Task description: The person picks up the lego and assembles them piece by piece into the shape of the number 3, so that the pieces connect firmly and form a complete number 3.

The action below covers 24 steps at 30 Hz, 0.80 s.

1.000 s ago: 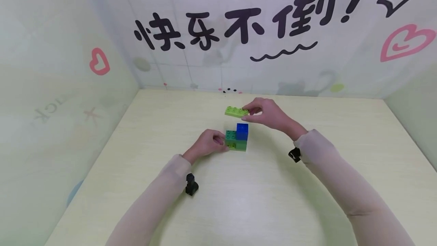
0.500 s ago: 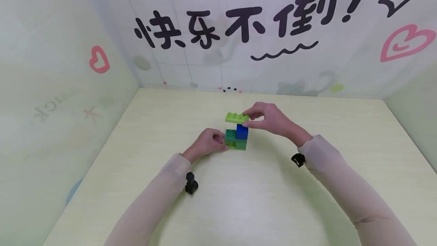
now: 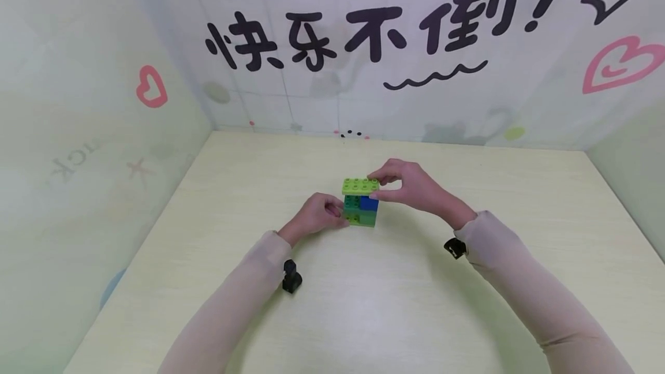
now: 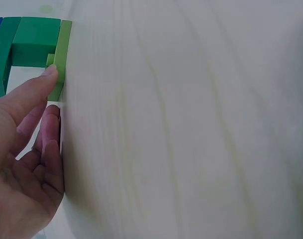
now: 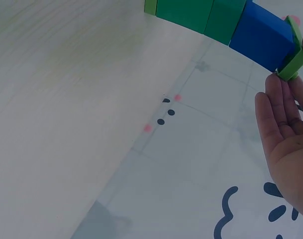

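A small stack of toy building bricks stands mid-table. Its lime green base plate (image 4: pixel 62 55) carries green bricks (image 4: pixel 37 37), with a blue brick (image 5: pixel 263 37) on top at the right side. My left hand (image 3: pixel 316 213) holds the stack low on its left, the thumb on the base plate and the other fingers curled behind. Between thumb and fingers, my right hand (image 3: pixel 410 186) pinches the right end of a lime green flat brick (image 3: pixel 355 186) over the blue one. In the right wrist view that flat brick looks slightly tilted against the blue brick's top; whether it is seated I cannot tell.
The pale wooden table (image 3: pixel 332 305) reaches a printed back wall (image 3: pixel 291 108) close behind the stack. A light side wall (image 3: pixel 93 131) rises at the left, another at the right (image 3: pixel 628 131). Black wrist cameras (image 3: pixel 292 277) hang at both sleeves.
My right hand has lowered the lime green flat brick from above the stack down onto the blue brick. The left hand has stayed at the stack's left side.
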Available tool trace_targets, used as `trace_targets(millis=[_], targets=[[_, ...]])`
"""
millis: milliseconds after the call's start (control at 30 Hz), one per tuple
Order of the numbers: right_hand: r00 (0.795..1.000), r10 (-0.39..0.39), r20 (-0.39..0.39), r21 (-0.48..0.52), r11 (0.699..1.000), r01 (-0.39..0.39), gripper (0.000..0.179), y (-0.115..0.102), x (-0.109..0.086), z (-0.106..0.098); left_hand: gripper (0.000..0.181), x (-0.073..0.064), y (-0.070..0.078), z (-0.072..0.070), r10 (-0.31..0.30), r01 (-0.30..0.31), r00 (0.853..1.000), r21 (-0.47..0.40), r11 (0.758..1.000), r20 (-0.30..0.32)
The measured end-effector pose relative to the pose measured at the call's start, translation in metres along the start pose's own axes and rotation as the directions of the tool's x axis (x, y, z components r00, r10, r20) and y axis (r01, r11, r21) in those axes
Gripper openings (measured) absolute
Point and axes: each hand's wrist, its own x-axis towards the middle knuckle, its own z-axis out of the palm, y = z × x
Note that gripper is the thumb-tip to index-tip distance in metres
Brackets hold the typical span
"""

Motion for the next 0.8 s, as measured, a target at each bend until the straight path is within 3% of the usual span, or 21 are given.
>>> trace_targets(millis=[433, 800], targets=[[1.000, 0.000, -0.002, -0.027, 1.000, -0.001, 0.039, 0.0004, -0.0046, 0.0007, 0.036, 0.0015, -0.0001, 0.0002, -0.001, 0.001, 1.000, -0.004, 1.000, 0.001], [1.000, 0.012, -0.009, 0.010, 1.000, -0.012, 0.041, 0.0028, -0.0044, 0.0041, 0.036, 0.0000, 0.0004, 0.0008, -0.008, 0.008, 1.000, -0.005, 1.000, -0.006]])
